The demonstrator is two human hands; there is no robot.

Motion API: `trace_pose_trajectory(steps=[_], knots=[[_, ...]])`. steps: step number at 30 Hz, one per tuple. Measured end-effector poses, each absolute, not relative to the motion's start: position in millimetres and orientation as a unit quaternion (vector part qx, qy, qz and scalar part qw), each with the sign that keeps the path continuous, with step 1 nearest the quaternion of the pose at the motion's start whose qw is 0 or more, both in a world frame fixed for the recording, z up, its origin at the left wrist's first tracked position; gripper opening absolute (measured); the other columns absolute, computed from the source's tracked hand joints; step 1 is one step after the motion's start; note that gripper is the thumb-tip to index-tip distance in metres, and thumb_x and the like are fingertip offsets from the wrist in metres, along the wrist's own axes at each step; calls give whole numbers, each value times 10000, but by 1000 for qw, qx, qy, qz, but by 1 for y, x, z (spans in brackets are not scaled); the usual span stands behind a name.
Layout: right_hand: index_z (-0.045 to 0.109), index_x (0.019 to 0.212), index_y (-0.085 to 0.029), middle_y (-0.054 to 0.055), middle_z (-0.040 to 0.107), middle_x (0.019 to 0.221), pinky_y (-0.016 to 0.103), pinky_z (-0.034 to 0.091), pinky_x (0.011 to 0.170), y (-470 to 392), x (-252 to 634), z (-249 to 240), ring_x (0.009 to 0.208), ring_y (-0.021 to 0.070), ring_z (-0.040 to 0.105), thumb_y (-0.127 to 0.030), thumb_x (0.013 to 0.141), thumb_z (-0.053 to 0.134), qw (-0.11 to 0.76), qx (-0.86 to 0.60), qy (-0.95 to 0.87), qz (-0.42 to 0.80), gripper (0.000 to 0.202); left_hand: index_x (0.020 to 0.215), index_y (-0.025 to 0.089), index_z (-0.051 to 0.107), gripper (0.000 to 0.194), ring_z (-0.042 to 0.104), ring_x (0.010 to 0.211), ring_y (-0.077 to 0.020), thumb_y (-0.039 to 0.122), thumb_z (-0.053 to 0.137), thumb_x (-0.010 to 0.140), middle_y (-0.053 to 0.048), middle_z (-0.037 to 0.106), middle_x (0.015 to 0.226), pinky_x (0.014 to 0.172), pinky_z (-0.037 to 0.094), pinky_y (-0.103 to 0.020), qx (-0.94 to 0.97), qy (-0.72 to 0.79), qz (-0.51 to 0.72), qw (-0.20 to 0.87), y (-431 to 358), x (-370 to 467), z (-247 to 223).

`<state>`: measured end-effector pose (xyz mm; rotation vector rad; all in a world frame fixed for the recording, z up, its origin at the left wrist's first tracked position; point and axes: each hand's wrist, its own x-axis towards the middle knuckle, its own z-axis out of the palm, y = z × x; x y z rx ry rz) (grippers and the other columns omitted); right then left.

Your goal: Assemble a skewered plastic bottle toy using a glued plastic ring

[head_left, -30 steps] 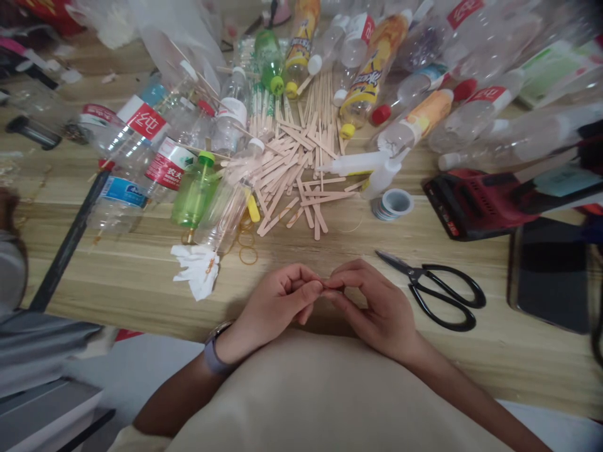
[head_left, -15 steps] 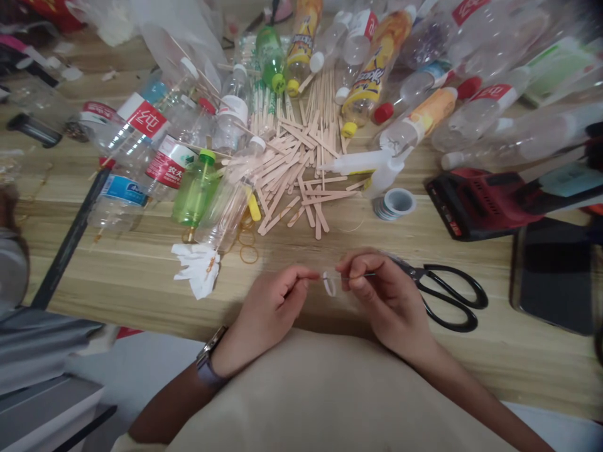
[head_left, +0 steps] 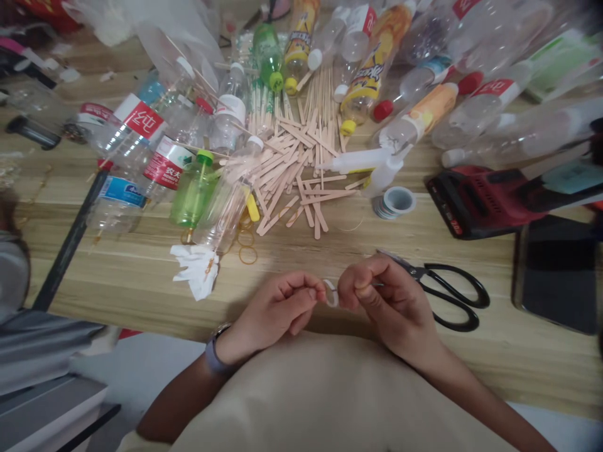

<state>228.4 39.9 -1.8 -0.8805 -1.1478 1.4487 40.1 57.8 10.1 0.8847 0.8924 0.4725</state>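
Since half a second ago, the fingers of the left hand (head_left: 277,306) have been bent together at the white ring's (head_left: 335,297) left edge; whether it is gripped cannot be told. Just right of it, a thin rod (head_left: 378,285) is pinched by the right hand (head_left: 391,302).

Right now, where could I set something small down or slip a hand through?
Bare table lies on the near side of the scissors and phone, right of the right hand. Another free patch sits between the black bar and the white scrap, and a narrow strip separates the wooden sticks from the left hand. The far half is crowded with bottles.
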Motion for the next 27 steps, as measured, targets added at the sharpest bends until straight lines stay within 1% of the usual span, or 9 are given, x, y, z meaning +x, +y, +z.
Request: trace_pose_trajectory(steps=[6, 10, 14, 16, 18, 21, 27], knots=[[549, 852, -245, -42, 562, 682, 245, 427, 563, 40, 229, 5, 602, 115, 534, -288, 985, 535, 507, -406, -544, 531, 141, 807, 189, 566, 224, 242, 372, -50, 401, 535, 872, 119, 338, 417, 406, 188, -188, 393, 434, 233, 777, 55, 46, 12], [532, 854, -248, -38, 566, 669, 264, 436, 551, 41, 230, 4, 586, 133, 540, -263, 986, 510, 496, -422, -571, 499, 134, 816, 187, 567, 219, 235, 376, -50, 393, 536, 883, 120, 334, 418, 403, 181, -189, 380, 433, 239, 782, 54, 47, 12], [548, 837, -247, -20, 602, 705, 286, 455, 603, 46, 233, 2, 642, 153, 577, -199, 965, 503, 443, -452, -657, 410, 144, 869, 188, 579, 215, 224, 383, -49, 398, 548, 900, 115, 366, 426, 401, 172, -184, 354, 424, 231, 800, 57, 46, 10], [559, 858, -248, -7, 637, 756, 294, 474, 652, 49, 234, 1, 709, 166, 609, -142, 942, 503, 420, -450, -704, 354, 147, 898, 194, 571, 223, 223, 380, -51, 417, 568, 895, 118, 381, 426, 393, 168, -184, 340, 415, 229, 812, 58, 45, 9], [559, 886, -246, 12, 668, 840, 300, 497, 711, 50, 233, -1, 791, 173, 636, -90, 920, 498, 416, -427, -735, 322, 171, 905, 202, 552, 243, 216, 372, -55, 443, 572, 895, 120, 392, 421, 379, 155, -189, 329, 414, 235, 816, 60, 45, 8], [553, 895, -241, 36, 677, 955, 289, 513, 774, 51, 231, -2, 886, 167, 651, -62, 911, 500, 420, -407, -748, 312, 187, 895, 208, 529, 267, 215, 363, -56, 471, 570, 892, 120, 407, 419, 371, 142, -194, 325, 428, 245, 807, 60, 46, 6], [557, 887, -246, 29, 671, 911, 280, 527, 747, 51, 228, -1, 859, 164, 655, -72, 911, 516, 419, -412, -748, 309, 180, 900, 199, 537, 284, 234, 370, -51, 481, 565, 882, 122, 414, 420, 408, 188, -189, 349, 448, 258, 782, 61, 46, 7]])
